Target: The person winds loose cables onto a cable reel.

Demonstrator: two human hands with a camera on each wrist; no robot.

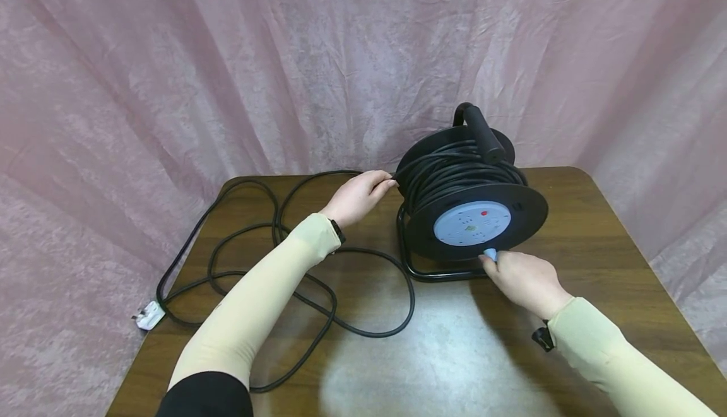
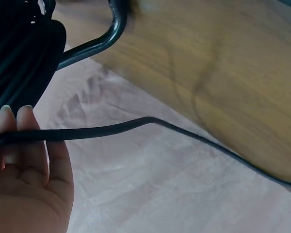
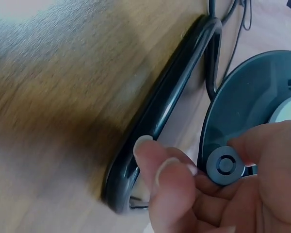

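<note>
A black cable reel (image 1: 420, 234) stands at the back right of the wooden table on a tubular stand, with several turns of cable on its drum. My left hand (image 1: 358, 197) is at the drum's left side and holds the black cable (image 2: 97, 131), which crosses its curled fingers in the left wrist view. At the reel's lower front edge my right hand (image 1: 525, 281) grips a small grey-blue winding knob (image 3: 226, 166). The thumb and fingers lie around this knob in the right wrist view. A grey socket panel (image 1: 471, 223) with a red button faces forward.
Loose loops of cable (image 1: 411, 303) spread over the left half of the table (image 1: 613, 265). The white plug (image 1: 150, 315) lies at the table's left edge. A pink curtain (image 1: 363, 64) hangs close behind. The reel's carrying handle (image 1: 484, 136) rises above the drum.
</note>
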